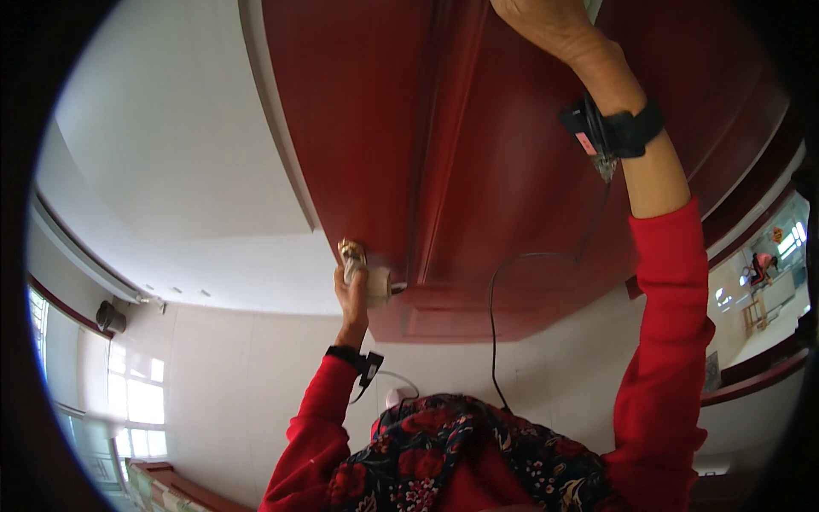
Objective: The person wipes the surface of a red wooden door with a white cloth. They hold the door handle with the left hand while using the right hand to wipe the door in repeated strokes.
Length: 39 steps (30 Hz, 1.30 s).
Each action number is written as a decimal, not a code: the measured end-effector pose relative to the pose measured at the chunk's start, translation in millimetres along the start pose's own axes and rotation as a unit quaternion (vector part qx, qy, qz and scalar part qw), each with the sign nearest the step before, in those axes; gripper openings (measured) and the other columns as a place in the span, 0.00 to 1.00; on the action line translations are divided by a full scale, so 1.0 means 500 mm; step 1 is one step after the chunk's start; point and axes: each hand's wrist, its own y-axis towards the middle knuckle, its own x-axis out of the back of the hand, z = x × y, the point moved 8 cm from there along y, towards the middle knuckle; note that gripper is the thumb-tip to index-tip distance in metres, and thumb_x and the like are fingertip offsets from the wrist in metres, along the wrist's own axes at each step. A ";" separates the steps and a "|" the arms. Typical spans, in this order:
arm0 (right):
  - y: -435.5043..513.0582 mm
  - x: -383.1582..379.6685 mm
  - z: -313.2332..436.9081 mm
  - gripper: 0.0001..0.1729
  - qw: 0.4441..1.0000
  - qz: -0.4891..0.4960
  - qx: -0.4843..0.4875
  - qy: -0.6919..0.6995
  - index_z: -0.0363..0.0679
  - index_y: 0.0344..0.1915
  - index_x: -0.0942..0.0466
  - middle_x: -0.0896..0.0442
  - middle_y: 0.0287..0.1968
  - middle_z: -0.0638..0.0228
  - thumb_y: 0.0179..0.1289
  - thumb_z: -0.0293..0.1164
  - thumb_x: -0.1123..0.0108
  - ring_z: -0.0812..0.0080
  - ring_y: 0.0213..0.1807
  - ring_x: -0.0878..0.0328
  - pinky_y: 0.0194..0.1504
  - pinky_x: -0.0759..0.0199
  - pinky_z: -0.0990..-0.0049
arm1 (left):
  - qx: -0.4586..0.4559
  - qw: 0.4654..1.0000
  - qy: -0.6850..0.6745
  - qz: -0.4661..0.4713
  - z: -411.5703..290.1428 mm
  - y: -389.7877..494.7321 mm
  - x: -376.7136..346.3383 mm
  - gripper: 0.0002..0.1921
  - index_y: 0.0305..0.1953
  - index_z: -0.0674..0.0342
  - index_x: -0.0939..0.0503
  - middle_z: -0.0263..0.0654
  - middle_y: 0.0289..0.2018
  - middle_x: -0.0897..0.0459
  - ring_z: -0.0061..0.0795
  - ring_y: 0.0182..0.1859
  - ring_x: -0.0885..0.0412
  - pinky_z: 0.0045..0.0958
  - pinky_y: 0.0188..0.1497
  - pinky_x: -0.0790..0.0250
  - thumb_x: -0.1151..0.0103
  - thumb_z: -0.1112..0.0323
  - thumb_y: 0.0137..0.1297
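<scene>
A dark red panelled door stands before me. My left hand is closed around the door handle, which has a gold-coloured fitting near the door's left edge. Beside those fingers is a cream-coloured, roughly cylindrical piece with a dark shiny end; it is blurred, and I cannot tell whether it belongs to the handle. My right hand is raised high against the upper door. Its fingers are cut off by the picture's top edge, and a sliver of something pale shows behind it.
Black straps with small devices sit on both wrists, and a black cable hangs from the right one. A white wall adjoins the door on the left. Beyond an opening at right, another person bends beside a wooden stool. Pale floor tiles lie below.
</scene>
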 end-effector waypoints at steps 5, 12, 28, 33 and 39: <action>-0.125 -0.033 0.104 0.22 0.998 0.056 -0.010 0.009 0.50 0.56 0.27 0.27 0.58 0.64 0.62 0.23 0.53 0.62 0.63 0.35 0.63 0.43 0.61 | 0.013 0.999 0.008 -0.031 0.002 0.001 0.003 0.10 0.39 0.60 0.30 0.29 0.31 0.27 0.18 0.33 0.29 0.23 0.35 0.33 0.44 0.67 0.58; -0.341 -0.109 0.287 0.31 0.974 0.163 -0.085 0.134 0.61 0.57 0.29 0.32 0.63 0.83 0.54 0.20 0.48 0.73 0.64 0.37 0.60 0.38 0.68 | 0.048 0.999 0.008 -0.011 0.005 0.007 0.013 0.13 0.42 0.63 0.29 0.32 0.34 0.24 0.22 0.35 0.26 0.25 0.38 0.31 0.44 0.65 0.57; -0.902 -0.138 0.649 0.23 0.686 0.467 -0.272 0.488 0.47 0.52 0.27 0.27 0.58 0.72 0.56 0.19 0.48 0.70 0.56 0.28 0.50 0.28 0.73 | 0.067 0.990 0.121 -0.009 0.001 0.025 0.019 0.11 0.38 0.61 0.27 0.31 0.32 0.24 0.21 0.33 0.26 0.25 0.36 0.31 0.42 0.66 0.54; -1.120 -0.083 0.606 0.15 0.333 0.224 -0.784 0.474 0.37 0.50 0.27 0.22 0.43 0.65 0.67 0.32 0.52 0.74 0.47 0.26 0.50 0.33 0.73 | 0.032 0.993 0.114 0.023 0.006 0.032 0.023 0.11 0.39 0.60 0.27 0.30 0.32 0.24 0.20 0.34 0.26 0.25 0.37 0.31 0.42 0.65 0.58; -1.168 0.120 0.556 0.26 0.164 0.025 -0.895 0.413 0.36 0.54 0.31 0.22 0.46 0.61 0.65 0.44 0.48 0.69 0.42 0.22 0.43 0.28 0.70 | 0.022 0.989 0.144 0.023 0.008 0.043 0.032 0.12 0.42 0.61 0.26 0.33 0.34 0.21 0.23 0.33 0.24 0.26 0.36 0.29 0.41 0.65 0.58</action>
